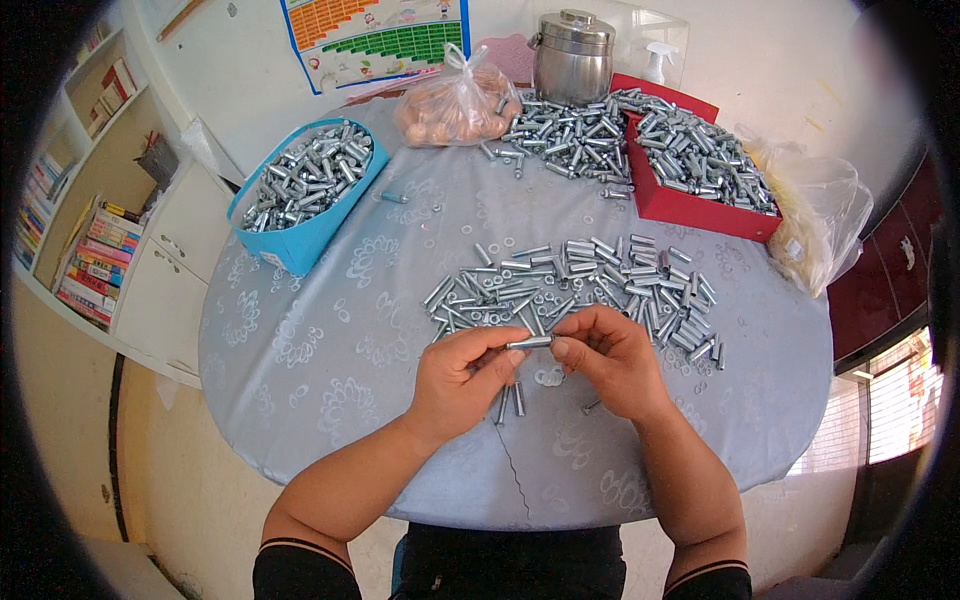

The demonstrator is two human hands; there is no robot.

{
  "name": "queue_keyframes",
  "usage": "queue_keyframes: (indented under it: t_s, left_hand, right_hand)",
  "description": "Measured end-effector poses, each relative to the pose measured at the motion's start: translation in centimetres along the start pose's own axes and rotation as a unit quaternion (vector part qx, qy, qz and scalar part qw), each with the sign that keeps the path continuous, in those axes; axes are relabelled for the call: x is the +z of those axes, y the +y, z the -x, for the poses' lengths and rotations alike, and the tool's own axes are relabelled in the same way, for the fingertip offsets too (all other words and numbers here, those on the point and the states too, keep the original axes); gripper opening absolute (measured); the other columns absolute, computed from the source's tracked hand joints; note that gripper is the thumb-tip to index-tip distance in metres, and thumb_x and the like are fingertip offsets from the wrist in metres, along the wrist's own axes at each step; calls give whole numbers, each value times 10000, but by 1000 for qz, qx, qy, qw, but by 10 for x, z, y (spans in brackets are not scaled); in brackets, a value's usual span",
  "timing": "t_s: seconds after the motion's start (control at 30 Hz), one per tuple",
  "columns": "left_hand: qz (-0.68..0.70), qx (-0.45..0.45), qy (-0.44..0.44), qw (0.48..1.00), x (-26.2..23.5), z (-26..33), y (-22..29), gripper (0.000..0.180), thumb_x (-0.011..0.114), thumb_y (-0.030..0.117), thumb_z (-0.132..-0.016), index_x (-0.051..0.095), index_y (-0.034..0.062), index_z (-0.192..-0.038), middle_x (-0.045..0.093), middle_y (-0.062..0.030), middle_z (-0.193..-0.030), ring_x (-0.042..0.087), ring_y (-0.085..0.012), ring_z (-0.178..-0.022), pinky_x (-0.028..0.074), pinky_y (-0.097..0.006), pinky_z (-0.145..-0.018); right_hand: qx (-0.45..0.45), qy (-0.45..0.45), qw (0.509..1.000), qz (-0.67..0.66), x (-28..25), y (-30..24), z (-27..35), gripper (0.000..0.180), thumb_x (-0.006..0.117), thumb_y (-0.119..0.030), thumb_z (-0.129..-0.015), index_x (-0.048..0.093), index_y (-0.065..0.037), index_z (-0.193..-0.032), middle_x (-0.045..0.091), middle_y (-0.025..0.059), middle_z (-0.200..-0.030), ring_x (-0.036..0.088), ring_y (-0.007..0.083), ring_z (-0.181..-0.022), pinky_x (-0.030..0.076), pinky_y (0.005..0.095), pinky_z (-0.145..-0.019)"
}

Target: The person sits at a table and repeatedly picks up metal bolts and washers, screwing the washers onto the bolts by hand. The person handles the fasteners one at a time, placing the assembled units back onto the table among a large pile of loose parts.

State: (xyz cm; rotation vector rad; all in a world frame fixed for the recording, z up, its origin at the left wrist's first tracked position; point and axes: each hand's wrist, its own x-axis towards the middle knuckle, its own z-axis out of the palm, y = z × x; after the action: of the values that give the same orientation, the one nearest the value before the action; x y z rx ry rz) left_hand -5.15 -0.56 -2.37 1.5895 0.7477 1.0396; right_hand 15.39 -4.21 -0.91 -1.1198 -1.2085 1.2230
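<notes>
A silver expansion bolt lies level between my two hands over the near middle of the table. My left hand pinches its left part between thumb and fingers. At its right end, the fingertips of my right hand close on it; the small part under them is hidden. Just beyond my hands spreads a loose pile of metal bolts and sleeves, with nuts and washers among them. A few more bolts lie under my left hand, and flat washers sit between my wrists.
A blue container of bolts stands at the far left, a red box of bolts at the far right. Between them are another bolt heap, a tied clear bag and a steel pot. A plastic bag hangs by the right edge.
</notes>
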Motion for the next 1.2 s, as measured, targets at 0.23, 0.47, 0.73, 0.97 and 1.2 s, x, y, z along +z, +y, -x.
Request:
queue_keyframes:
  t_s: [0.23,0.47,0.73,0.97,1.2]
  left_hand:
    - [51,-30,-25,998,-1,1,-4,274,630,-7,-889,627,-10,-1162,684,-83,-954,617,-89,-741,501,-210,-644]
    - [84,0,137,987,-4,-6,3,283,601,76,-929,582,2,-1201,675,-103,-1024,581,-90,-705,505,-231,-620]
    - [94,17,167,981,-8,-10,6,245,588,87,-938,590,-14,-1162,677,-111,-1001,571,-97,-657,492,-231,-595]
    - [78,18,191,978,-16,-15,7,200,585,63,-930,620,-19,-1109,686,-111,-948,565,-92,-649,482,-230,-587]
    - [-46,-20,85,995,-25,-13,4,90,652,63,-880,687,0,-934,657,-24,-781,538,-64,-622,431,-216,-557]
  right_hand:
    - [24,-5,1000,-9,3,-3,1,137,701,-83,-876,639,-10,-975,627,6,-804,564,69,-706,464,212,-626]
    - [61,-203,967,142,-22,-15,5,118,693,-97,-879,657,-15,-956,641,8,-794,552,58,-675,462,218,-617]
    - [-144,244,925,-254,3,-48,-23,241,539,-155,-983,603,26,-1130,681,103,-935,649,178,-830,528,301,-759]
    - [-115,217,969,16,-19,-5,-14,215,534,-155,-990,626,34,-1036,679,83,-883,631,129,-774,514,263,-720]
    - [-119,210,966,88,-12,0,-11,162,580,-123,-958,642,26,-955,654,44,-804,581,85,-699,474,227,-648]
